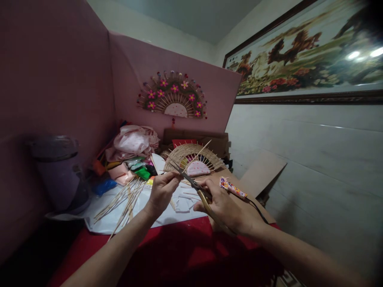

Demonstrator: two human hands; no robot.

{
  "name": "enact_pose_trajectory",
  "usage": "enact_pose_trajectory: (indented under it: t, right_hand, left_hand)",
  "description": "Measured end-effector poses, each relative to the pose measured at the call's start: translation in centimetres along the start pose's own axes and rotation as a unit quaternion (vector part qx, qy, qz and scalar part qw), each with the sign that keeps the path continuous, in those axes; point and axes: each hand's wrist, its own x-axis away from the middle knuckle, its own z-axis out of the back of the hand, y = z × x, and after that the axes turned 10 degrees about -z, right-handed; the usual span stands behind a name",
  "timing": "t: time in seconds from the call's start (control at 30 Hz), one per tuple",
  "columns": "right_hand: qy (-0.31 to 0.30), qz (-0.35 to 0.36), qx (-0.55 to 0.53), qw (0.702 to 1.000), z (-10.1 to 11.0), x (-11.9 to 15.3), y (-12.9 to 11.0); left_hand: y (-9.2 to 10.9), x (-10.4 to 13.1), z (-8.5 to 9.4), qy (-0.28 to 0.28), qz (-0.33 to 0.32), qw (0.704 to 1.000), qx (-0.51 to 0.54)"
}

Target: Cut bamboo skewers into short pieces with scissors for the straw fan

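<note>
My left hand (161, 193) is closed in a pinch on the lower end of a thin wooden stick (202, 150), which slants up to the right. In my right hand (226, 205) is a pair of scissors (206, 202) with brass-coloured handles. Their dark blades point up and left, crossing the stick close to my left fingertips; whether they touch it I cannot tell. Just behind the blades stands a half-round fan (178, 153) of sticks woven with tan cord, with a pale spotted half-disc (198, 168) at its base.
Loose sticks (127, 203) lie on a white sheet (98, 223) at left, near colourful packets (119, 172) and bunched pink cloth (136, 140). A flower-patterned glue gun (235, 189) with a cord lies right. A finished flowered fan (176, 95) hangs on the pink panel (128, 71).
</note>
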Motion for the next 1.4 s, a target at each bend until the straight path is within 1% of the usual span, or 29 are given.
enact_pose_trajectory:
  t: [0.07, 0.13, 0.2, 0.37, 0.47, 0.53, 0.6, 0.63, 0.7, 0.77, 0.83, 0.9, 0.97, 1.0, 1.1, 1.23, 1.33, 1.4]
  right_hand:
    - [-0.001, -0.009, 0.008, 1.0, 0.0, 0.2, -0.4]
    - [0.0, -0.018, 0.019, 1.0, 0.2, 0.3, -0.7]
    - [0.003, -0.013, 0.023, 1.0, 0.4, 0.4, -1.0]
    - [0.027, 0.023, 0.024, 0.999, 0.0, 0.4, -0.6]
    - [0.039, 0.018, 0.03, 0.999, -0.3, 0.3, -0.2]
    - [0.028, 0.009, 0.015, 0.999, -0.3, 0.1, -0.2]
    - [0.008, -0.007, -0.003, 1.0, -0.1, 0.0, -0.3]
    - [0.001, -0.018, -0.012, 1.0, 0.1, -0.1, -0.5]
    - [0.001, -0.046, -0.027, 0.999, 0.6, -0.2, -0.5]
    - [0.0, -0.081, -0.023, 0.996, 0.8, -0.3, -0.3]
    - [-0.016, -0.109, 0.009, 0.994, 0.6, -0.5, 0.4]
    - [-0.032, -0.113, 0.047, 0.992, -0.1, -0.7, 1.6]
    - [-0.018, -0.098, 0.068, 0.993, -1.4, -1.0, 2.9]
    - [-0.021, -0.098, 0.091, 0.991, -2.1, -1.2, 3.5]
    - [0.008, -0.088, 0.168, 0.982, -4.0, -1.5, 4.5]
    - [0.029, -0.089, 0.258, 0.962, -5.2, -1.7, 3.9]
    - [0.028, -0.055, 0.318, 0.946, -5.5, -1.5, 2.9]
    - [0.033, -0.022, 0.359, 0.932, -5.3, -1.3, 2.3]
  left_hand:
    - [-0.2, 0.2, 0.1, -0.004, -0.045, 0.997, -0.057]
    - [-0.4, 0.3, 0.2, -0.021, -0.09, 0.989, -0.115]
    - [-0.5, 0.3, 0.3, -0.026, -0.12, 0.981, -0.15]
    - [-0.8, 0.3, 0.5, -0.014, -0.131, 0.979, -0.153]
    - [-0.6, 0.4, 0.4, -0.02, -0.135, 0.974, -0.18]
    - [-0.6, 0.3, 0.4, -0.022, -0.135, 0.97, -0.201]
    - [-0.6, 0.1, 0.5, -0.01, -0.129, 0.968, -0.213]
    - [-0.7, -0.2, 0.7, 0.006, -0.12, 0.969, -0.214]
    - [-0.7, -0.8, 1.1, 0.056, -0.095, 0.975, -0.194]
    - [-0.7, -1.4, 1.6, 0.11, -0.063, 0.981, -0.145]
    - [-0.6, -1.9, 1.9, 0.135, -0.03, 0.988, -0.075]
    - [-0.3, -2.1, 1.8, 0.129, 0.004, 0.992, -0.007]
    - [-0.2, -1.9, 1.5, 0.111, 0.027, 0.993, 0.031]
    - [-0.1, -1.8, 1.3, 0.103, 0.035, 0.993, 0.037]
    - [-0.2, -1.5, 0.9, 0.087, 0.043, 0.995, 0.031]
    - [-0.5, -1.2, 0.8, 0.07, 0.046, 0.996, 0.013]
    - [-0.7, -1.1, 0.8, 0.053, 0.042, 0.998, -0.006]
    - [-0.9, -1.0, 0.8, 0.04, 0.023, 0.998, -0.034]
